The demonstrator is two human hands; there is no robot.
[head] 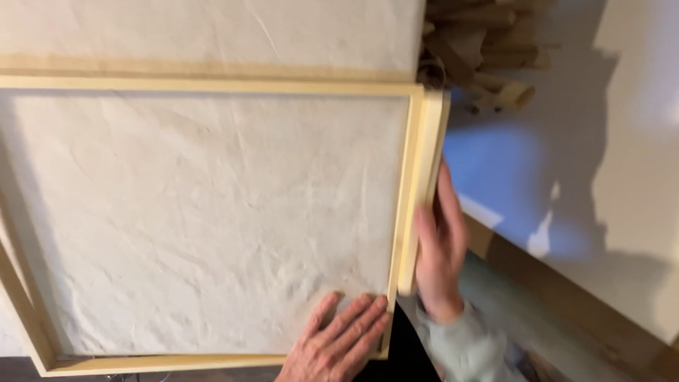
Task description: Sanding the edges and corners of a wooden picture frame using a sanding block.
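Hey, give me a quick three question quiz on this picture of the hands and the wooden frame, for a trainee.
1. True or false: the left hand lies flat on the cloth inside the wooden frame.
2. What does the right hand grip?
3. What lies beyond the frame's far right corner? A) cardboard tubes B) paint cans

Key: 1 true. 2 the frame's right side bar. 3 A.
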